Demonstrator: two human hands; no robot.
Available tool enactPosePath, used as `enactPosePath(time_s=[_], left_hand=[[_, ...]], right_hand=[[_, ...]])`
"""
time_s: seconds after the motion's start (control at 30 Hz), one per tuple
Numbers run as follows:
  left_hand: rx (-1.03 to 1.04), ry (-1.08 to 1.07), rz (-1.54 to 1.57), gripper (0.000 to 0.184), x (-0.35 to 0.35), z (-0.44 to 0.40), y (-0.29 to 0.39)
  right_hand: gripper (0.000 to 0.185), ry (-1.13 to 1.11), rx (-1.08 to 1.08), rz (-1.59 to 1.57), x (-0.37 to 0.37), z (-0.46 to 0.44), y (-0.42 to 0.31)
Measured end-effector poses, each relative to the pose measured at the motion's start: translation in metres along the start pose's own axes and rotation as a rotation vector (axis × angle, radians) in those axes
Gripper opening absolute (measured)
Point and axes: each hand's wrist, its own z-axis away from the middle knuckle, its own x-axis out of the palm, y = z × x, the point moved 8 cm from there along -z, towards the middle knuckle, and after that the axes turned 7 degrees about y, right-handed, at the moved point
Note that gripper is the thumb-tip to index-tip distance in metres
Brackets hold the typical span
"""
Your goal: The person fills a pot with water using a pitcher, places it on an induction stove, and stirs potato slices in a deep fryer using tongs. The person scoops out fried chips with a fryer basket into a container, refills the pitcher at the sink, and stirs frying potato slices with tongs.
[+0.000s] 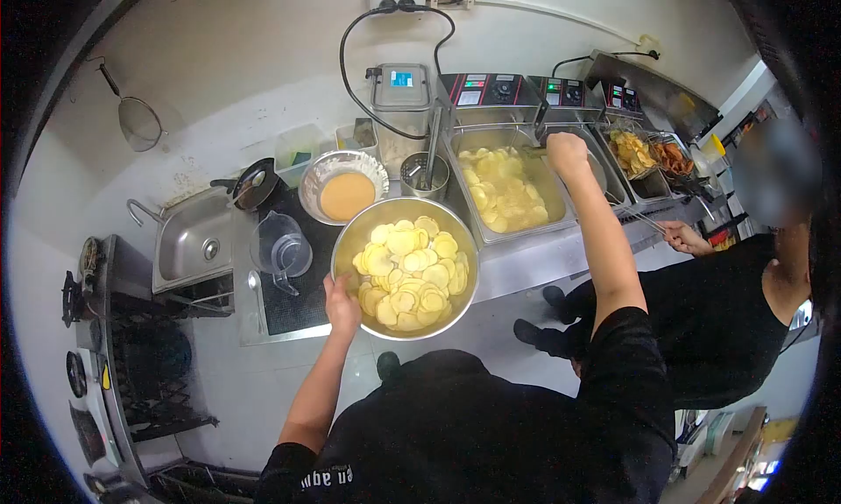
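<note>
My left hand (342, 306) grips the left side of a large metal bowl (471, 281), thumb at its rim. Thin round potato slices (407, 272) fill much of the bowl, which is held in front of my body. My right arm reaches forward, and my right hand (568, 152) is closed above the right edge of the deep fryer (491, 235). What those fingers hold, if anything, is hidden. More pale yellow slices (508, 189) lie in the cloudy, bubbling oil.
Left of the fryer stand a bowl of orange-brown batter (347, 196), a metal canister with utensils (424, 173) and a clear jug (282, 246). A sink (197, 241) is farther left. At right, a co-worker's hand (686, 238) holds a thin handle near baskets of fried food (632, 152).
</note>
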Motion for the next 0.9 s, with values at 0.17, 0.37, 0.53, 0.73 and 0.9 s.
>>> enactPosePath(time_s=[0.17, 0.37, 0.53, 0.73, 0.9], left_hand=[[0.006, 0.015, -0.007, 0.043, 0.000, 0.000, 0.002], [-0.012, -0.025, 0.017, 0.044, 0.000, 0.001, 0.003], [0.008, 0.001, 0.023, 0.042, 0.000, 0.001, 0.000], [0.048, -0.005, -0.001, 0.040, 0.006, 0.001, -0.008], [0.043, -0.022, -0.003, 0.041, 0.007, 0.001, -0.010]], right_hand=[[0.017, -0.065, 0.179, -0.186, 0.043, 0.003, 0.000], [0.022, -0.074, 0.171, -0.181, 0.088, 0.035, -0.004], [0.021, -0.111, 0.251, -0.204, 0.025, 0.108, 0.015], [0.020, -0.103, 0.310, -0.254, 0.054, 0.148, 0.004], [0.021, -0.080, 0.240, -0.284, 0.027, 0.150, -0.010]])
